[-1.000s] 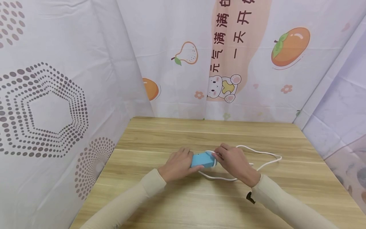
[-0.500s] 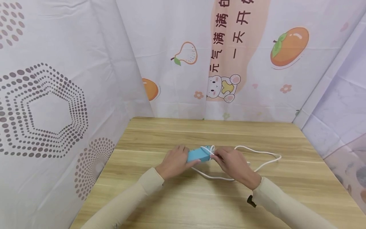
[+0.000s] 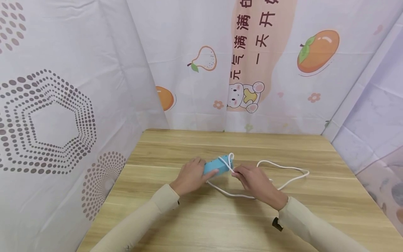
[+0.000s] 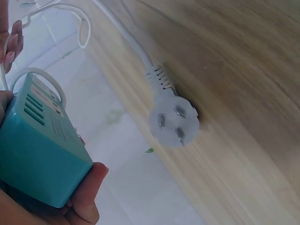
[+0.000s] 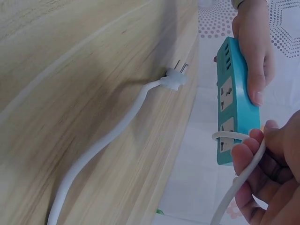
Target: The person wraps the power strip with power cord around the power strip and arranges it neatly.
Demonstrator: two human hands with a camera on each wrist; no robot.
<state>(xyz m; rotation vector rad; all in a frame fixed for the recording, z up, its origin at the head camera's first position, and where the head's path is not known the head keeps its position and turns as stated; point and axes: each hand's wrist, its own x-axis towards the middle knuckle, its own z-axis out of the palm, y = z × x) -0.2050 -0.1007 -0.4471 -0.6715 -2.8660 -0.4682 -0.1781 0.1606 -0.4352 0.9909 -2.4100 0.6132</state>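
A blue power strip (image 3: pixel 211 166) is held off the table, tilted, by my left hand (image 3: pixel 188 176), which grips its near end. Sockets and several slots show on the power strip (image 5: pixel 239 89) in the right wrist view. Its white cord (image 3: pixel 282 167) loops around the far end of the strip. My right hand (image 3: pixel 259 183) pinches the cord just right of that end, and a length hangs from the fingers. A white three-pin plug (image 4: pixel 174 121) lies on the table, its pins facing up in the left wrist view.
The rest of the cord curves loosely over the wooden table (image 3: pixel 189 224) on the right. White printed curtains (image 3: pixel 182 35) stand behind the table and along its sides.
My left hand has moved the power strip left and farther from me, tilting it up. The cord loop at its end now shows more. My right hand keeps its pinch and shifts slightly.
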